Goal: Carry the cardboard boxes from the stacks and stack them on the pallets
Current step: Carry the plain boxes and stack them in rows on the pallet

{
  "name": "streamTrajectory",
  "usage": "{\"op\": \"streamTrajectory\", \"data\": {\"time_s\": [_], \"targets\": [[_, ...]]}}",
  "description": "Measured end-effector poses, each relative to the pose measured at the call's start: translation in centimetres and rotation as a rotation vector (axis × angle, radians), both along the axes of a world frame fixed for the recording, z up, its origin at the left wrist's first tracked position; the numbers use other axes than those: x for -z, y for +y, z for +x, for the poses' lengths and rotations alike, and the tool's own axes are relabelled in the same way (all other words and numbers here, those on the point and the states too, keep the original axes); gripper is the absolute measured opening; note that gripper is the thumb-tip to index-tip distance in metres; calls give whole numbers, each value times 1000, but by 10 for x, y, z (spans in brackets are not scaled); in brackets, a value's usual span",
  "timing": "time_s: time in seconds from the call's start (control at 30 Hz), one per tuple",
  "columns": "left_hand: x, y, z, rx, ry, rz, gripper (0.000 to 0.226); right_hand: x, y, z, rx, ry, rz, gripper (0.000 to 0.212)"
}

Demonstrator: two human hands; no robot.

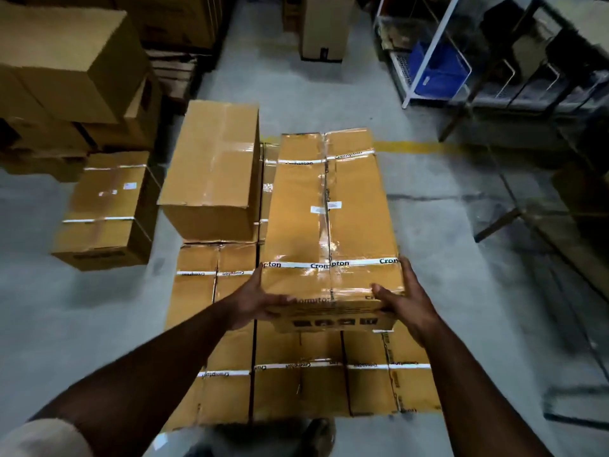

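A long taped cardboard box (329, 212) with white printed straps lies on top of a layer of similar boxes (296, 384) in front of me. My left hand (253, 301) grips its near left corner, thumb on top and fingers under the near end. At the near right corner my right hand (405, 301) holds the box the same way. The near end looks slightly raised off the layer below. A plain taped box (214, 169) sits on the same layer, just to the left. Whatever supports the stack is hidden.
A strapped box (105, 209) stands on the floor at the left, with taller box stacks (72, 67) behind it. A metal rack with a blue crate (438, 70) is at the back right. One upright box (324, 28) stands far ahead. Concrete floor (461, 258) with a yellow line lies to the right.
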State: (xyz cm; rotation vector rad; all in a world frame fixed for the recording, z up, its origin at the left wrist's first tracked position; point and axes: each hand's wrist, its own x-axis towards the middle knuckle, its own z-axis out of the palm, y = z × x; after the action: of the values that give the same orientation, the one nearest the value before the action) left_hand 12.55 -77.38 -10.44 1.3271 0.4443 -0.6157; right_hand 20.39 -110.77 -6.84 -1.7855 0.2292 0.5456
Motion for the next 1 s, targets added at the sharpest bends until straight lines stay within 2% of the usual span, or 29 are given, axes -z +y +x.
{"op": "streamTrajectory", "data": {"time_s": [0.17, 0.3, 0.43, 0.63, 0.67, 0.77, 0.83, 0.93, 1.0], "targets": [[38, -5, 77, -145, -56, 132, 96, 73, 5, 92, 4, -44, 67, 88], [69, 21, 151, -186, -176, 278, 90, 131, 33, 168, 16, -84, 92, 83], [114, 49, 229, -266, -231, 365, 106, 183, 68, 253, -27, -78, 177, 76], [173, 81, 297, -132, -229, 721, 137, 226, 103, 325, 11, -62, 240, 67], [183, 83, 300, -120, -234, 798, 131, 233, 107, 330, 18, -59, 243, 68], [205, 86, 302, -117, -267, 1079, 84, 253, 118, 333, 8, -49, 249, 72], [212, 86, 298, -49, -254, 1206, 64, 263, 121, 332, -3, -59, 247, 69], [211, 92, 294, 123, -260, 1415, 57, 289, 117, 323, 41, -77, 254, 70], [204, 93, 292, 285, -307, 1631, 71, 302, 114, 315, -19, -79, 177, 92]]}}
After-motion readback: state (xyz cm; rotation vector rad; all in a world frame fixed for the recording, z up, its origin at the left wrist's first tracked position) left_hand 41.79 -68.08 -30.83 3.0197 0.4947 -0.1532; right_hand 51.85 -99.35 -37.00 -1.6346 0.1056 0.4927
